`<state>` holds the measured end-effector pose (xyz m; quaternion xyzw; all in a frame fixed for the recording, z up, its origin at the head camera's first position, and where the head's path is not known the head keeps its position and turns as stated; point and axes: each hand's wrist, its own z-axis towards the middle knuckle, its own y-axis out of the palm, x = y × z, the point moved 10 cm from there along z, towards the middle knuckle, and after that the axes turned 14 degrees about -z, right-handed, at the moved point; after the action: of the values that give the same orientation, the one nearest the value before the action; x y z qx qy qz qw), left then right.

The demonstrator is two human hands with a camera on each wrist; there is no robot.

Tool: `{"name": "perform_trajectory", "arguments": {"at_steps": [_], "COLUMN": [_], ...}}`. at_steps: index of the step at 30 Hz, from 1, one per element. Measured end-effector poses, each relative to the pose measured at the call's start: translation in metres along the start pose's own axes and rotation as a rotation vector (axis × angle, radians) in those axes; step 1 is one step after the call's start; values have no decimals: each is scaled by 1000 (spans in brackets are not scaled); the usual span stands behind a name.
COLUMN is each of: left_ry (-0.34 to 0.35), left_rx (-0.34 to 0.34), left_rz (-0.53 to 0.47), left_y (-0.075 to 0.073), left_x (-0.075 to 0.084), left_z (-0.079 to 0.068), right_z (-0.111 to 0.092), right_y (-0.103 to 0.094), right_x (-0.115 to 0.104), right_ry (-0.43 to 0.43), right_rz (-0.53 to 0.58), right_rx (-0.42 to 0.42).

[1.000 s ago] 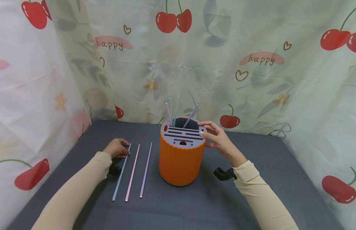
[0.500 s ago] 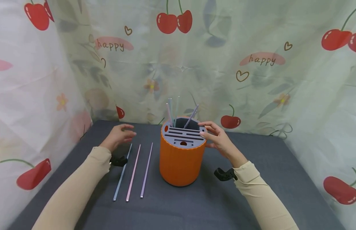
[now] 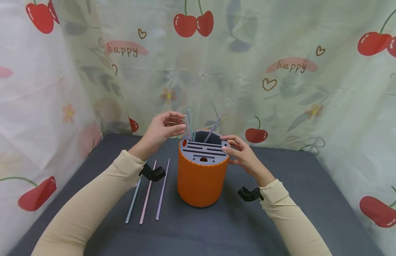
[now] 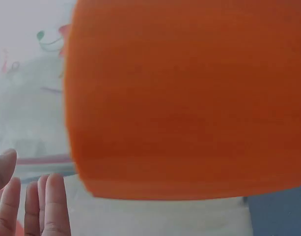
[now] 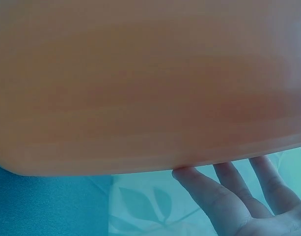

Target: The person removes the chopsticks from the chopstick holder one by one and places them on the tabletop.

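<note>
Orange holder point(image 3: 201, 185) stands upright on the dark tabletop point(image 3: 236, 231), grey slotted insert point(image 3: 202, 149) in its mouth. Right hand point(image 3: 244, 153) holds its rim on the right side, thumb on the insert's edge, fingers against the rim and wall. Left hand point(image 3: 162, 128) is raised at the far left of the rim, fingertips just beside a pink stick point(image 3: 186, 122) in the holder; left wrist view shows thumb and fingers extended, apart, gripping nothing. Purple stick point(image 3: 213, 128) leans right in the rear compartment. Left of the holder, three more sticks point(image 3: 162, 193) lie roughly parallel, partly hidden by the left wrist's black camera point(image 3: 153, 173).
</note>
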<state>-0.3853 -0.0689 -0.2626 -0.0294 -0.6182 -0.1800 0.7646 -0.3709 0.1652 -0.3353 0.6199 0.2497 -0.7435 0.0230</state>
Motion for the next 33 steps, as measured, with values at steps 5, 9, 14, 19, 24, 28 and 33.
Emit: {"name": "perform_trajectory", "arguments": {"at_steps": [5,9,14,19,24,28,33], "left_ry": [-6,-12,-29,-12,150,379,565], "left_rx": [4,11,7,-25,-52,-25,102], "left_rz": [42,78,92,64,-38,-168,-346], "left_y": [5,6,7,13,17,7,-27], "left_x": [-7,-11,-15,-11,30,88,143], "left_z": [-1,-1,0,3,5,2,-7], "right_z": [1,2,1,0,1,1,1], "right_y": [1,2,1,0,0,1,0], "right_x": [1,0,0,1,1,2,2], "right_ry": [6,6,4,5,3,4,3], "right_rz": [4,7,5,1,3,10,4], "right_rx": [-6,-7,-2,4,1,-4,0]}}
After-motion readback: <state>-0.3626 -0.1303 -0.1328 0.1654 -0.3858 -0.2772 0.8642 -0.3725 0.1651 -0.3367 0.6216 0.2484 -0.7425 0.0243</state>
